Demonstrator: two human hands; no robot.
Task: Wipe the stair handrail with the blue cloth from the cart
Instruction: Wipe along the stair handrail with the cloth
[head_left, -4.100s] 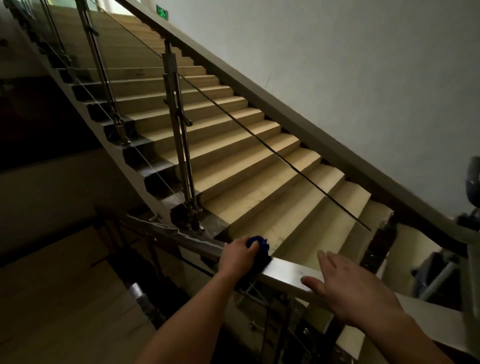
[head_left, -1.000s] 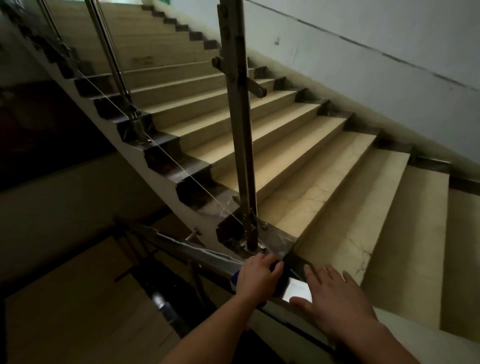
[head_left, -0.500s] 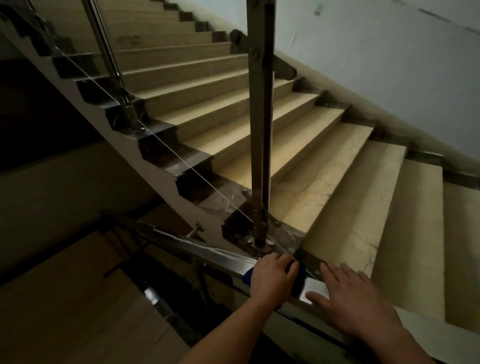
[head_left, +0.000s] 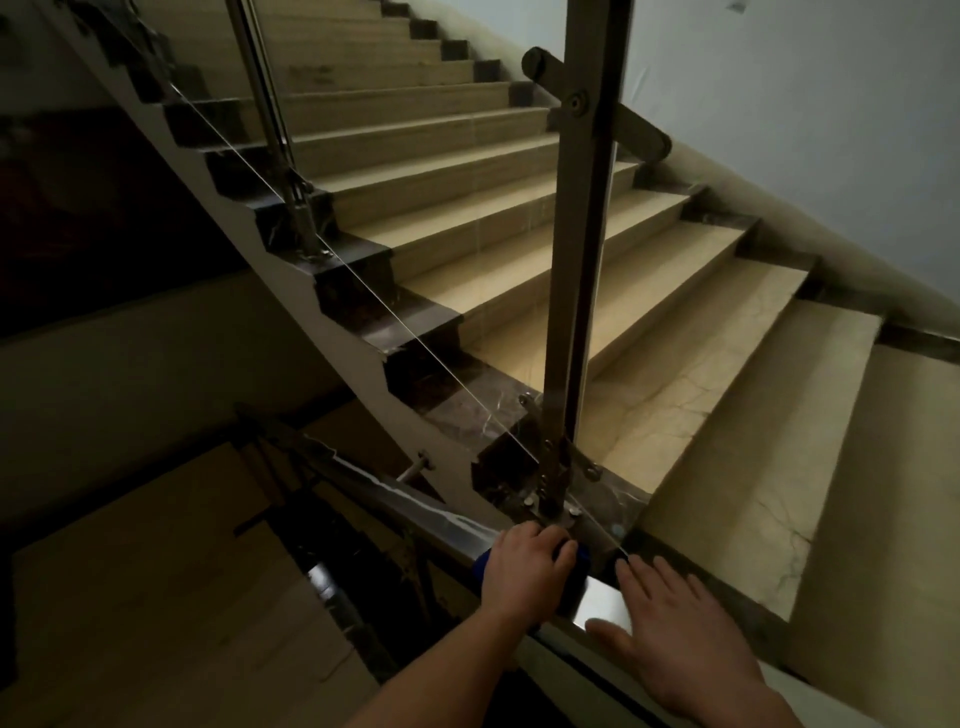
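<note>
Your L hand (head_left: 524, 569) sits at approx 6 o'clock in view, its fingers curled over the blue cloth (head_left: 575, 579) and pressing it down on top of the handrail (head_left: 605, 603). The cloth is bunched under the palm. Only bits show: a bright blue edge at the hand's 9 o'clock and a darker fold at its 3 o'clock.

Your R hand (head_left: 680, 629) lies just beside it, at approx 5 o'clock in view. It's palm down on the same rail, fingers (head_left: 660, 571) straight and slightly spread, thumb out toward 9 o'clock, holding nothing. A short shiny strip of bare rail shows btwn the two hands, so they're apart.

The rail runs from the hands toward 9–10 o'clock, dropping into the dark w/ a pale glint along its top.

A steel post (head_left: 582, 260) rises straight up at 12 o'clock from a bolted base plate (head_left: 545, 499) just beyond your L knuckles. Beige stairs (head_left: 675, 364) climb toward 11–12 o'clock, w/ a white wall (head_left: 831, 104) at 1–2 o'clock. The lower floor (head_left: 130, 571) is at 8 o'clock, dim.
</note>
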